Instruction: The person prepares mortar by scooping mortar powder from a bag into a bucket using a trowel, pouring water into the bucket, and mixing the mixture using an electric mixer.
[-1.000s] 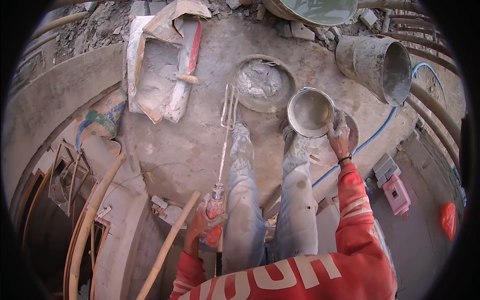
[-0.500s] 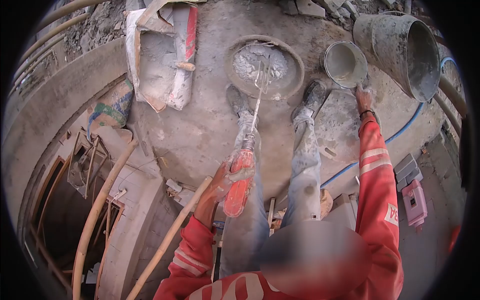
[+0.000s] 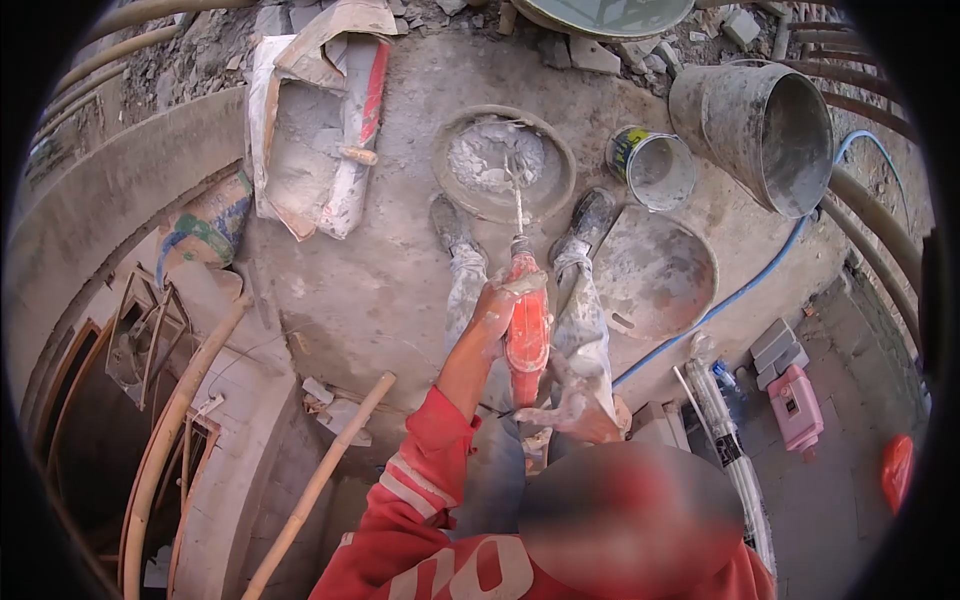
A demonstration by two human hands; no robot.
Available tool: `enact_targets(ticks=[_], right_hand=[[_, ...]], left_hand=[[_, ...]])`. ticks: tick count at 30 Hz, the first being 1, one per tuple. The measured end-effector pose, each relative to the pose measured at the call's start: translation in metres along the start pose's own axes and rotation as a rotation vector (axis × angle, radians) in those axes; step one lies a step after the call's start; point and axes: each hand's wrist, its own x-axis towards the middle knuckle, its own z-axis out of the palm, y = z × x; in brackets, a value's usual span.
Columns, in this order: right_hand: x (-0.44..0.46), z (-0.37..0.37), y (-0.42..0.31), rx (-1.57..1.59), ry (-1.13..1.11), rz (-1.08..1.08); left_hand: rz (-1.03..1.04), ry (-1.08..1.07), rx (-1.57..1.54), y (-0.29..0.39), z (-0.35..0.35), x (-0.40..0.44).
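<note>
My left hand (image 3: 498,302) is wrapped round the front of a dusty red power drill (image 3: 527,335). A metal mixing paddle (image 3: 518,198) runs forward from the drill, its end down in the pale grey mix (image 3: 497,156) in a round basin (image 3: 563,190). My right hand (image 3: 578,402) lies close by the drill's rear end, smeared with grey paste, its fingers apart. Whether it touches the drill, I cannot tell. The basin rests on the ground just ahead of my shoes.
An opened cement bag (image 3: 350,195) holds powder at the left. To the right stand a small paint bucket (image 3: 625,160) and a large drum (image 3: 715,125) on its side. A blue hose (image 3: 770,268) curves past a flat dusty board (image 3: 660,270). Bamboo poles (image 3: 325,480) lean at the left.
My right hand has left the small bucket and come back beside the drill. The drill has shifted right and turned more upright in view, and the paddle's end has sunk into the mix.
</note>
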Motion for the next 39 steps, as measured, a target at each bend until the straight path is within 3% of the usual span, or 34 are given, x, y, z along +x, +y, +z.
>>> enact_targets(ticks=[3,5,8,11,14,15,18,19,22,26,27,30,31,34,39], right_hand=[[0.003,0.041,-0.021,-0.102,0.167,0.171],[0.032,0.047,-0.02,-0.045,0.442,0.082],[0.088,0.042,0.001,-0.36,0.335,0.219],[0.092,0.025,-0.072,-0.067,0.429,0.126],[0.066,0.038,-0.046,-0.144,0.472,0.105],[0.054,0.037,-0.051,-0.03,0.425,0.06],[0.052,0.039,-0.057,-0.166,0.401,0.05],[0.067,0.046,-0.019,-0.396,0.37,0.112],[0.081,0.041,-0.058,-0.143,0.404,0.168],[0.082,0.051,-0.052,-0.139,0.513,0.08],[0.084,0.056,-0.042,-0.344,0.545,0.122],[0.092,0.056,-0.048,-0.505,0.561,0.013],[0.099,0.053,-0.055,-0.338,0.638,-0.103],[0.103,0.037,-0.063,-0.524,0.503,-0.036],[0.107,0.023,-0.07,-0.597,0.452,-0.127]], left_hand=[[-0.022,-0.085,-0.137,0.0,0.0,0.015],[-0.048,-0.171,-0.191,0.011,-0.002,0.028],[-0.052,-0.268,-0.301,0.033,-0.015,0.078],[0.006,-0.345,-0.253,0.043,-0.018,0.094],[0.022,-0.133,-0.217,0.017,-0.012,0.086],[-0.001,-0.148,-0.307,0.01,-0.009,0.069],[-0.023,-0.202,-0.371,0.006,-0.016,0.055],[-0.004,-0.277,-0.381,0.011,-0.021,0.065],[-0.029,-0.175,-0.355,0.011,-0.027,0.103],[-0.084,-0.216,-0.296,0.028,-0.019,0.074],[-0.098,-0.213,-0.272,0.033,-0.017,0.074],[-0.087,-0.272,-0.293,0.045,-0.016,0.071],[-0.101,-0.284,-0.323,0.049,-0.015,0.07],[-0.041,-0.53,-0.549,0.044,-0.031,0.08],[0.058,-0.514,-0.662,0.04,-0.027,0.082]])
